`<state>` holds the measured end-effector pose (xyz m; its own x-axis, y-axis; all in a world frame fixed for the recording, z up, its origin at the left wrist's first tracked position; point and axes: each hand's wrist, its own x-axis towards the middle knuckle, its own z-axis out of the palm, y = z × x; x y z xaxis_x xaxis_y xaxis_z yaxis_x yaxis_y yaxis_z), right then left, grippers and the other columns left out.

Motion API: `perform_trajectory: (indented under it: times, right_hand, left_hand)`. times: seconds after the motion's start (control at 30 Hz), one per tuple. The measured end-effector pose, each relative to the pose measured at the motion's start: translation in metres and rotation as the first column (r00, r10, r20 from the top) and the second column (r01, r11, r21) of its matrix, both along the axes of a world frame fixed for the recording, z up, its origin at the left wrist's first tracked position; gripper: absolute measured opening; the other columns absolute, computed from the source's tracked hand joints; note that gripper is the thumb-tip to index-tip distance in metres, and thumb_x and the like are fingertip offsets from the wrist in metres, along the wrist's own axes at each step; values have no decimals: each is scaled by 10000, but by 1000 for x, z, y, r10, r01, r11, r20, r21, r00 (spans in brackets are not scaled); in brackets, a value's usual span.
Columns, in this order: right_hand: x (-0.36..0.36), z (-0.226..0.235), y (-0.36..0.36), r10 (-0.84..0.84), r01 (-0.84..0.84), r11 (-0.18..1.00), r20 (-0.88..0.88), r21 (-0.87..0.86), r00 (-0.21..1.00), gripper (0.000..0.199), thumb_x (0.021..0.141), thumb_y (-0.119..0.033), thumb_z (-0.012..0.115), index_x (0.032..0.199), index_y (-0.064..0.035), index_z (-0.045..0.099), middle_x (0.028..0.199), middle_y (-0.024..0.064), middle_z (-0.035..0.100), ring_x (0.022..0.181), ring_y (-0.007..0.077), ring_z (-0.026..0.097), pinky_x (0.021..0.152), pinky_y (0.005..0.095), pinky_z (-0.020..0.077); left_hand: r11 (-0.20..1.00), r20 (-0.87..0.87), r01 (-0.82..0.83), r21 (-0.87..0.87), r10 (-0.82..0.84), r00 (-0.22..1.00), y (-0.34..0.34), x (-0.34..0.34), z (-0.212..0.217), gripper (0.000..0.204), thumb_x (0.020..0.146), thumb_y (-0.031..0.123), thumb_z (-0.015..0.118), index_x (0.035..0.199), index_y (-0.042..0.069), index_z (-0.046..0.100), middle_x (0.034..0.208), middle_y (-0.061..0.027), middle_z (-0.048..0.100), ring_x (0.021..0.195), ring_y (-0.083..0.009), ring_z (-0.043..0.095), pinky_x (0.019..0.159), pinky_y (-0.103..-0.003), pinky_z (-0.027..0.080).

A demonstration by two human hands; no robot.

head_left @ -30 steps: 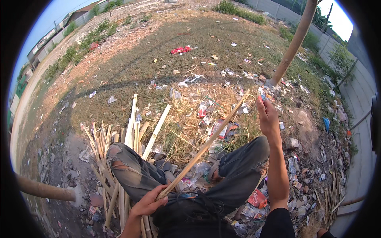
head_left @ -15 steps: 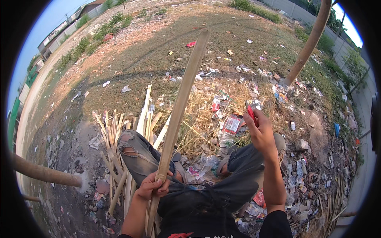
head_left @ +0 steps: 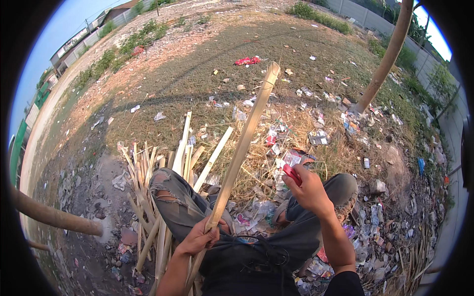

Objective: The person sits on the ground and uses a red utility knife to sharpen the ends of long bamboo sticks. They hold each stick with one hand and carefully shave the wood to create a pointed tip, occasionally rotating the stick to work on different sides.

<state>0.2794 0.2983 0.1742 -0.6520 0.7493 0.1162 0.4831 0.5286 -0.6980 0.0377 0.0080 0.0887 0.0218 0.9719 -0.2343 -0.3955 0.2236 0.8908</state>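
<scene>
My left hand (head_left: 200, 238) is closed around the lower part of a long split bamboo strip (head_left: 242, 145), which slants up and away to the right. Its pale, flat face shows, with a few fine slivers at the far end. To the right, above my right knee, my right hand (head_left: 313, 195) is closed on a small red-handled tool (head_left: 292, 174). Fingers cover most of that tool, and I cannot make out a blade. The tool is apart from the strip. Beside my left leg lies a pile of bamboo strips (head_left: 181, 143), several pointing away from me.
I sit on the ground with both knees bent outward. Litter and dry grass (head_left: 247, 172) lie between and beyond my legs. A wooden post (head_left: 387, 64) rises at the far right, another post (head_left: 59, 214) at the left. A grey wall (head_left: 447, 143) runs along the right.
The bamboo strip has turned over to its paler face, and its far end has come nearer and to the right. My right hand has moved down and left with the red-handled tool.
</scene>
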Motion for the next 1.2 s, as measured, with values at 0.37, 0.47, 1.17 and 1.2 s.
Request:
perform_trajectory:
  times: [0.37,0.47,1.17,1.2]
  right_hand:
    - [-34,-25,-56,272,-281,953,94,110,958,426,1049,-453,629,987,-33,603,671,200,668,640,438,688,590,530,529]
    - [-41,-42,-86,344,-356,934,188,32,920,481,1046,-510,597,1002,-32,625,682,214,674,659,448,689,617,547,540]
    - [-14,1,30,-30,23,984,36,175,999,531,1086,-457,559,809,-13,651,636,214,603,649,437,631,628,521,461]
    - [-20,3,11,-4,-10,977,65,212,998,502,1071,-438,595,791,-24,637,627,207,601,650,451,632,614,528,469]
  left_hand:
    - [982,-74,6,-187,-20,997,29,24,-6,264,1150,278,504,1341,104,450,797,28,509,583,-29,382,510,-205,314]
    - [989,-64,32,-142,-42,997,35,25,-4,361,1147,314,515,1387,55,441,797,35,492,615,-43,422,533,-228,363]
    - [993,37,39,-112,-35,999,-19,26,0,286,1140,268,531,1331,56,508,755,40,433,588,-53,382,525,-227,329]
    - [997,32,5,-83,-3,999,-11,21,4,271,1142,261,527,1325,60,519,759,40,440,596,-51,394,534,-226,344]
